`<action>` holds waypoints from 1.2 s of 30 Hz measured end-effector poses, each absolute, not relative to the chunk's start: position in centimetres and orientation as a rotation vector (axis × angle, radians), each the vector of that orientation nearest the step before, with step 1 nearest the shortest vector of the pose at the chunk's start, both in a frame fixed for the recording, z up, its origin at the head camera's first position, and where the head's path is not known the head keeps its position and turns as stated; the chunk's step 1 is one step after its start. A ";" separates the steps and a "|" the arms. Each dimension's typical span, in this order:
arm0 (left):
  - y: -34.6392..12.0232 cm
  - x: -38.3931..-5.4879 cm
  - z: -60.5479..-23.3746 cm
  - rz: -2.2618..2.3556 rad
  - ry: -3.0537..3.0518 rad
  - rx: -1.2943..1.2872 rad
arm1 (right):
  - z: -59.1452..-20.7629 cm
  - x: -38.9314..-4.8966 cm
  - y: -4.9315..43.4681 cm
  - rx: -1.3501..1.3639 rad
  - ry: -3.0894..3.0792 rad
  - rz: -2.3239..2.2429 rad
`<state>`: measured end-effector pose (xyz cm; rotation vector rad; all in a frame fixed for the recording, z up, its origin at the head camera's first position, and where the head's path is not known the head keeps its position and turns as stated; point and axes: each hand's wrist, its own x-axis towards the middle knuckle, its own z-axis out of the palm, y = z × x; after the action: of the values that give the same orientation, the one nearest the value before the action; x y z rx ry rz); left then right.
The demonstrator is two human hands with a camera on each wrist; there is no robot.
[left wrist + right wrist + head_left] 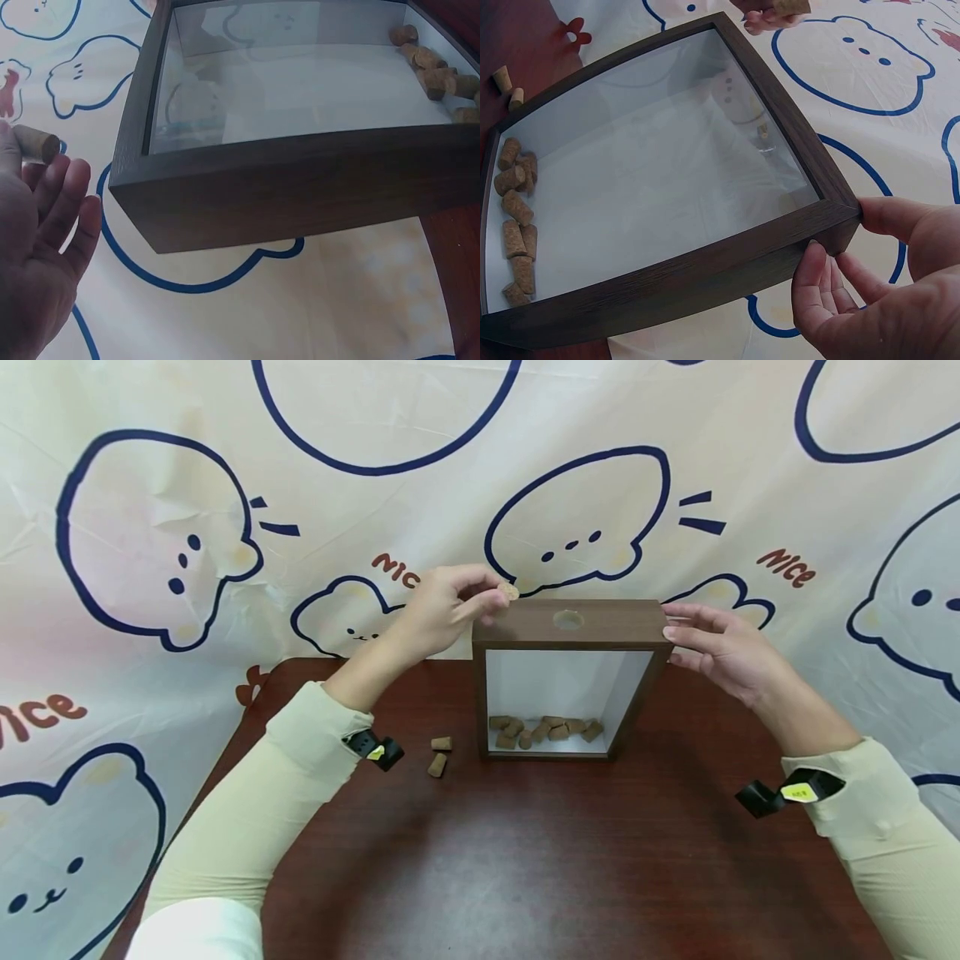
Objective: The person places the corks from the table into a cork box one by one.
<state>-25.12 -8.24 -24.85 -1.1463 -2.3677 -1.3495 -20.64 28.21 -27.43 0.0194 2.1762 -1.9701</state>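
Note:
My left hand [461,602] pinches a tapered cork stopper [509,590] between thumb and fingers, just above the top left corner of a dark wooden display box [517,620]. In the left wrist view the held cork stopper [36,144] is apart from the box. The box stands upright with a clear front panel and a round hole [568,620] in its top. Several cork stoppers [558,732] lie at its bottom inside. My right hand [716,647] holds the box's top right corner; in the right wrist view its fingertips [810,259] touch the frame.
Two loose cork stoppers [441,743] lie on the reddish-brown table [480,860] to the left of the box. Behind the table hangs a pale cloth [360,527] printed with blue-outlined cartoon figures.

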 end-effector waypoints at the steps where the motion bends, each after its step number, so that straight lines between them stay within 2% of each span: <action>1: -8.1 -25.2 -24.8 -1.347 -2.369 -1.145 | -27.4 -20.6 28.2 0.020 2.172 -1.977; 17: -4.8 -25.4 -24.0 -1.166 -2.523 -1.185 | -27.4 -20.9 28.2 0.031 2.204 -1.942; 36: -1.5 -26.6 -24.5 -1.235 -2.489 -1.222 | -27.4 -20.9 28.2 0.032 2.189 -1.964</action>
<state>-26.61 -1.50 -24.51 -1.2224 -2.4887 -1.2353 -20.89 28.16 -27.41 0.0323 2.1891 -1.9641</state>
